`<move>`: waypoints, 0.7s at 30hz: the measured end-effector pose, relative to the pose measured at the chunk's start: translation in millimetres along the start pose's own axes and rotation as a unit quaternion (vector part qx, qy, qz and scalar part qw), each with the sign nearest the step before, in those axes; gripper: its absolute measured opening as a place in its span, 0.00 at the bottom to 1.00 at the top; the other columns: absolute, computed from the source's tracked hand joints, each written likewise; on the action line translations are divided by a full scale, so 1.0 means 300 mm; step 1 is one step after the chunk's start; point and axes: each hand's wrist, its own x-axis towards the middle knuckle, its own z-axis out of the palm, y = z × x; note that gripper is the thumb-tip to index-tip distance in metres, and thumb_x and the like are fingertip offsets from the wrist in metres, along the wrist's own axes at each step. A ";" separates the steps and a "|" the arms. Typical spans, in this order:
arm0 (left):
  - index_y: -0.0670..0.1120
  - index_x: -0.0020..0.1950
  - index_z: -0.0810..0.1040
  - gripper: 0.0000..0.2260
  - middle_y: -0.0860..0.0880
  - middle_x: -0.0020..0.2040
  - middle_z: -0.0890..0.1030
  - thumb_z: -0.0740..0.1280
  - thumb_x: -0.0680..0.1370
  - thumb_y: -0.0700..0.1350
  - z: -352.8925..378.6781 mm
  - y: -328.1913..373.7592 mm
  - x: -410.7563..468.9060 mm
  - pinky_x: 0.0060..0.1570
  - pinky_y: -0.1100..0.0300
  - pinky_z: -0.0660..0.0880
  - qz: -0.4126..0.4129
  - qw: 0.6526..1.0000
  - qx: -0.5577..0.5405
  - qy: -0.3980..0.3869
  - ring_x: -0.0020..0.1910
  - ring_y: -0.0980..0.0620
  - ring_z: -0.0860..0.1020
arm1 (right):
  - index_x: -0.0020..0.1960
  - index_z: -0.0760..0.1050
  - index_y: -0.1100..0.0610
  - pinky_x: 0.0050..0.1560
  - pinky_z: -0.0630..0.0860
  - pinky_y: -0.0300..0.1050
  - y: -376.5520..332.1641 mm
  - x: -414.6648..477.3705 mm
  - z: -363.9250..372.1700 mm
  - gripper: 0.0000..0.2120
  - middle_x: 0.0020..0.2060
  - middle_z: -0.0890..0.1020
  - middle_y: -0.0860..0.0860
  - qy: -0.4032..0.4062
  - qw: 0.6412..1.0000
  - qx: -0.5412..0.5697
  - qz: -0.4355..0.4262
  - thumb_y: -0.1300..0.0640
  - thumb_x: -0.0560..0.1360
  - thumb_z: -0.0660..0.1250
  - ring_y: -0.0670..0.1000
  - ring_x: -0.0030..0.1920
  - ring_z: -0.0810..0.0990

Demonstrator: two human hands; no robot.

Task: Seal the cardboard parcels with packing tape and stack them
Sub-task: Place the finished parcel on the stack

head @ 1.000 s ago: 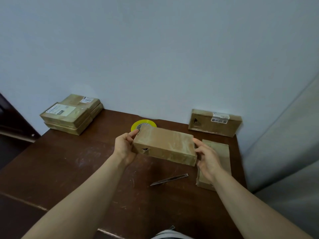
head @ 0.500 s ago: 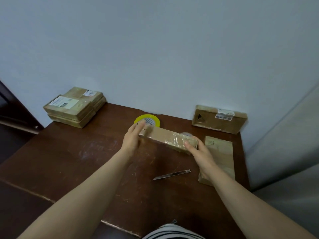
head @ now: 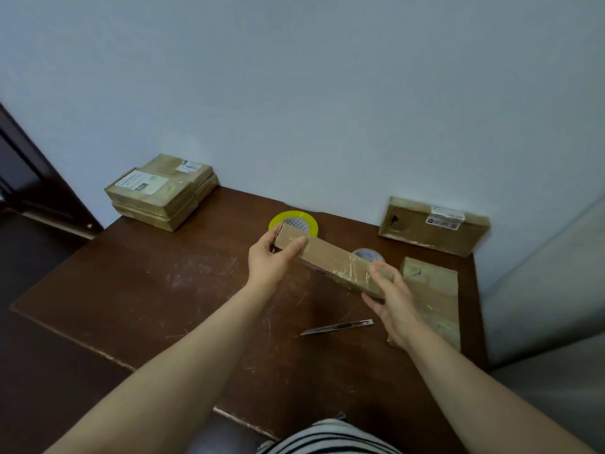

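Two arms are seen rising from the lower edge of the frame. The left forearm and the right forearm are shown bare along all of their visible length. The left hand and the right hand are likewise uncovered. At the bottom centre a striped garment is worn, banded in dark and pale lines that curve across it. Only a small part is shown, so it is probably a shirt. A small dark tab is seen at its upper edge.
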 end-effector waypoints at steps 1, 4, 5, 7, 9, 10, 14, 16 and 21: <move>0.45 0.68 0.74 0.30 0.51 0.54 0.82 0.77 0.68 0.46 0.003 0.004 -0.001 0.55 0.58 0.78 -0.007 1.000 -0.014 0.006 0.53 0.55 0.81 | 0.54 0.75 0.48 0.63 0.72 0.50 0.000 -0.002 0.002 0.07 0.54 0.78 0.49 0.001 1.000 -0.004 -0.004 0.56 0.78 0.65 0.47 0.56 0.77; 0.43 0.67 0.75 0.27 0.53 0.50 0.82 0.77 0.69 0.42 0.013 0.009 -0.002 0.54 0.59 0.78 -0.013 0.999 -0.045 0.014 0.51 0.55 0.82 | 0.54 0.74 0.48 0.65 0.71 0.51 0.002 -0.003 0.003 0.06 0.54 0.78 0.49 0.000 1.000 -0.006 -0.012 0.57 0.78 0.65 0.47 0.56 0.76; 0.43 0.66 0.75 0.26 0.54 0.49 0.82 0.77 0.69 0.41 0.013 0.010 -0.002 0.52 0.62 0.78 -0.011 0.999 -0.048 0.011 0.49 0.57 0.82 | 0.54 0.74 0.49 0.65 0.71 0.51 0.002 -0.003 0.002 0.06 0.55 0.78 0.50 0.000 1.000 -0.004 -0.013 0.57 0.78 0.65 0.47 0.56 0.76; 0.43 0.66 0.76 0.24 0.52 0.51 0.83 0.76 0.71 0.41 0.013 0.011 0.000 0.52 0.63 0.78 -0.010 0.999 -0.052 0.004 0.49 0.59 0.81 | 0.54 0.74 0.49 0.65 0.71 0.52 0.000 -0.004 -0.001 0.06 0.55 0.78 0.50 0.002 1.000 -0.001 -0.015 0.57 0.78 0.65 0.47 0.56 0.76; 0.41 0.66 0.76 0.22 0.47 0.56 0.82 0.73 0.73 0.41 0.012 0.009 0.003 0.57 0.57 0.77 -0.019 0.998 -0.059 -0.001 0.54 0.53 0.81 | 0.54 0.74 0.49 0.65 0.71 0.52 -0.006 -0.008 -0.004 0.06 0.55 0.78 0.51 0.003 1.000 0.000 -0.012 0.57 0.78 0.65 0.48 0.57 0.77; 0.41 0.66 0.76 0.20 0.45 0.57 0.81 0.72 0.74 0.41 0.011 0.010 0.005 0.59 0.55 0.76 -0.026 0.998 -0.065 0.000 0.56 0.51 0.80 | 0.54 0.75 0.49 0.65 0.71 0.52 -0.009 -0.009 -0.004 0.06 0.55 0.78 0.51 0.006 1.000 0.001 -0.011 0.57 0.78 0.66 0.48 0.57 0.77; 0.41 0.63 0.78 0.19 0.46 0.58 0.81 0.72 0.74 0.47 0.003 0.011 0.003 0.57 0.60 0.76 -0.035 0.996 -0.077 -0.001 0.57 0.53 0.79 | 0.53 0.75 0.49 0.65 0.72 0.52 -0.016 -0.012 -0.008 0.07 0.53 0.78 0.50 0.017 1.000 0.009 -0.006 0.58 0.77 0.66 0.49 0.56 0.77; 0.44 0.62 0.79 0.24 0.51 0.53 0.83 0.77 0.68 0.51 0.004 0.015 -0.011 0.51 0.63 0.78 -0.016 0.998 -0.060 -0.011 0.52 0.58 0.81 | 0.53 0.75 0.49 0.64 0.72 0.52 -0.015 -0.013 -0.008 0.06 0.53 0.78 0.51 0.017 1.000 0.014 -0.003 0.58 0.77 0.67 0.49 0.56 0.77; 0.41 0.62 0.79 0.21 0.52 0.49 0.84 0.76 0.70 0.43 -0.014 0.011 -0.008 0.52 0.59 0.79 -0.006 0.998 -0.059 -0.010 0.51 0.55 0.82 | 0.56 0.77 0.55 0.58 0.75 0.50 -0.030 -0.017 -0.001 0.14 0.50 0.82 0.53 0.027 0.997 0.073 0.026 0.47 0.79 0.61 0.50 0.54 0.79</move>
